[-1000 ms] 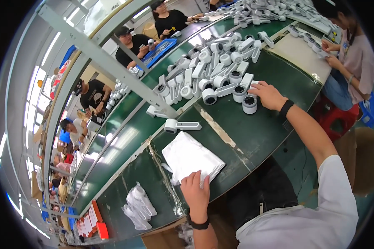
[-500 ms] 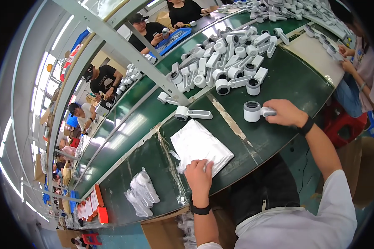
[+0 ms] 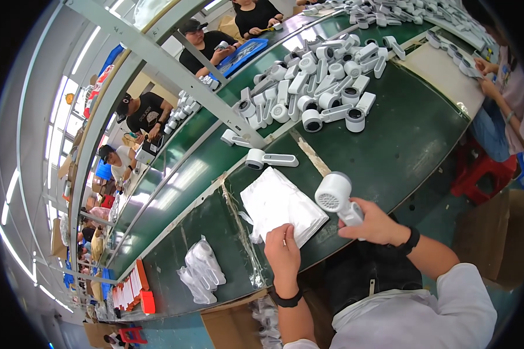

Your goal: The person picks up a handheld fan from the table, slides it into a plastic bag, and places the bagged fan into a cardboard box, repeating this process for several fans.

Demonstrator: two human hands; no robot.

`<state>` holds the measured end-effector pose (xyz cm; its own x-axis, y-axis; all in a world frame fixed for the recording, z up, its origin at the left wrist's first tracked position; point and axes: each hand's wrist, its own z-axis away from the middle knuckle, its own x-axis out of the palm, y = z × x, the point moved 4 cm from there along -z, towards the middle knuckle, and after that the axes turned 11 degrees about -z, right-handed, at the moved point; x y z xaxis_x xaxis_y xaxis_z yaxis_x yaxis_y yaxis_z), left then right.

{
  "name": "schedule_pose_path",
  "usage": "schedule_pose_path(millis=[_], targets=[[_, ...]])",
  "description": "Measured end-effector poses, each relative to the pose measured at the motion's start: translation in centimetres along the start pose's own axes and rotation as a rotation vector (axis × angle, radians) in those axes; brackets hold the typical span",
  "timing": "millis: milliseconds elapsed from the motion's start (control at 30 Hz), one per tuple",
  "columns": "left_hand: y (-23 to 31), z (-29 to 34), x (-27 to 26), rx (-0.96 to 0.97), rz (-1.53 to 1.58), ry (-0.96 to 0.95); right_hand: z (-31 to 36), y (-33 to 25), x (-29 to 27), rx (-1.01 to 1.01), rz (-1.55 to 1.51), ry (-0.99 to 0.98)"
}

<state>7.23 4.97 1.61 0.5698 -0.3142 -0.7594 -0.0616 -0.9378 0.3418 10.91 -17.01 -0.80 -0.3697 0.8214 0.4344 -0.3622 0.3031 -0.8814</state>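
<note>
My right hand (image 3: 381,225) is wrapped round the handle of a white handheld fan (image 3: 334,192), held up above the table's near edge. Its round head, with a grille showing, points up and to the left. Just left of it lies a stack of thin white plastic bags (image 3: 278,200). The fingers of my left hand (image 3: 283,256) are closed together on the near edge of that stack, seemingly pinching a bag; the fingertips are partly hidden. Another fan (image 3: 272,159) lies on the table beyond the bags.
A large heap of fans (image 3: 326,75) covers the far side of the green table (image 3: 402,157). Bagged fans (image 3: 202,270) and an orange box (image 3: 135,288) sit at left. A metal post (image 3: 215,104) rises beyond the table. Co-workers sit around, one at right (image 3: 506,110).
My right hand has lifted the fan off the table and brought it left and nearer, turning its head toward the bags. The left hand's fingers have drawn closer together at the bags' edge.
</note>
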Motion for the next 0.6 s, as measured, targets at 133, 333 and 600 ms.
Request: schedule_pose_path(millis=[133, 333, 600], targets=[[2.2, 1.3, 0.7, -0.242, 0.334, -0.11, -0.7, 1.5, 2.9, -0.179, -0.011, 0.033], [1.1, 2.8, 2.6, -0.511, 0.795, -0.159, -2.4, 2.6, 3.0, -0.259, 0.147, 0.206], [1.2, 3.0, 2.2, -0.677, 1.138, -0.151, -2.5, 2.4, 1.9, -0.305, 0.197, 0.33]])
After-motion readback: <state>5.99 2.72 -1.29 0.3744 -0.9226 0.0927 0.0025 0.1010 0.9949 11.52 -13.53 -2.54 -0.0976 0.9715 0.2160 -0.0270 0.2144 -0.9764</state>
